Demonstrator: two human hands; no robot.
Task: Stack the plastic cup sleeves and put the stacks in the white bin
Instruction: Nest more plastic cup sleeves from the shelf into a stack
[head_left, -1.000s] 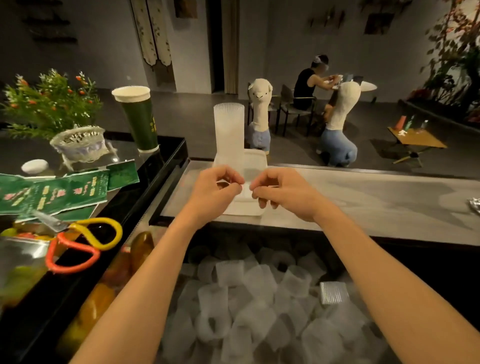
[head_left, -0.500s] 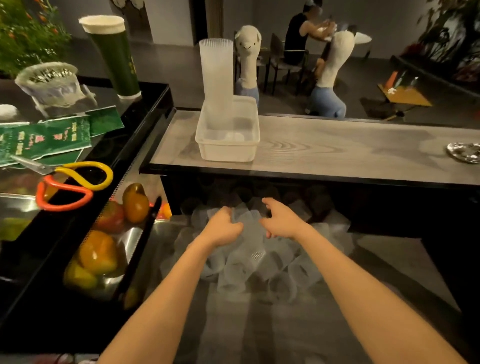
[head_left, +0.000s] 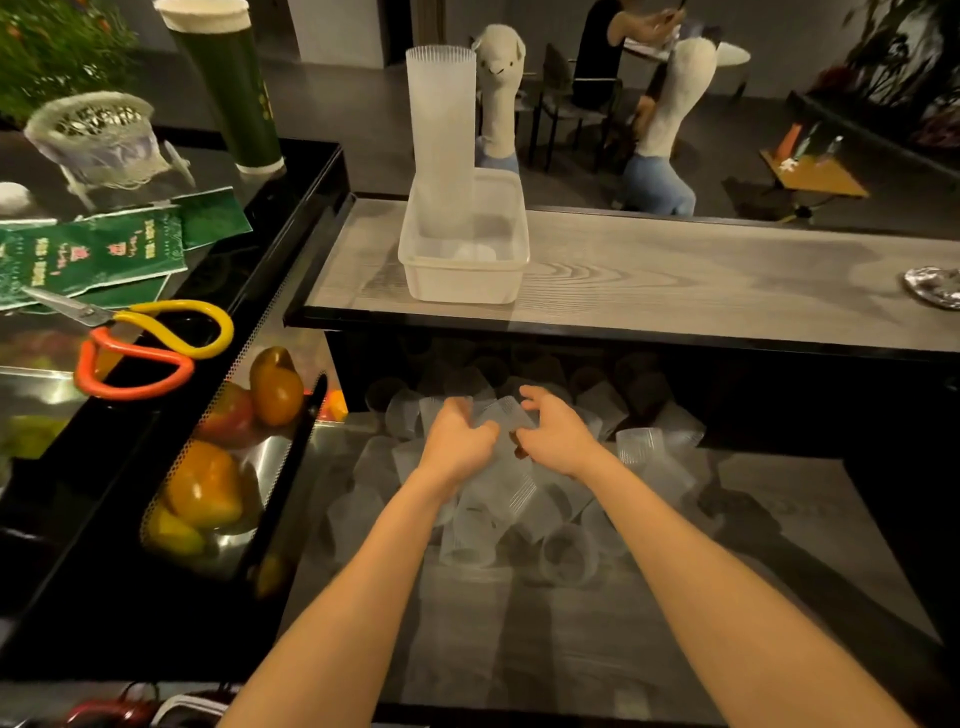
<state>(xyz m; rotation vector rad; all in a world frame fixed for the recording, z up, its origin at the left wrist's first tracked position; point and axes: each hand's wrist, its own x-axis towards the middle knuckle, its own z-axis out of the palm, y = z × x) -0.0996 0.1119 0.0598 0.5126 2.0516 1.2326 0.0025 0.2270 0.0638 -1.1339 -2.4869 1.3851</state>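
A translucent ribbed plastic cup sleeve (head_left: 503, 417) is held between the two hands, above a loose pile of the same translucent sleeves (head_left: 511, 512). The left hand (head_left: 457, 441) is curled round the sleeve's left side, with the thumb pressed against its wall. The right hand (head_left: 556, 435) is bent round the sleeve's right side, with the fingers arched over its top edge; the fingertips underneath are hidden, so the exact points of contact cannot be made out. The held sleeve is tilted, its open mouth turned away from the person.

The pile is spread directly below and on all sides of the grip, on a grey lower work surface (head_left: 519, 639), with more sleeves lying beyond the hands in the shadow under the counter. Several sleeves lie on their sides just beside the right wrist.

Beyond and above the grip, a white rectangular plastic bin (head_left: 462, 283) is set on the pale wood-grain counter (head_left: 691, 280). A tall stack of nested translucent sleeves (head_left: 440, 124) stands upright in the bin's far left corner, rising well above its rim.

To the left of the grip, a metal tray of orange and red fruit (head_left: 208, 483) is seen, and further left a pair of scissors with yellow and orange handles (head_left: 150, 345) lies on a black counter.
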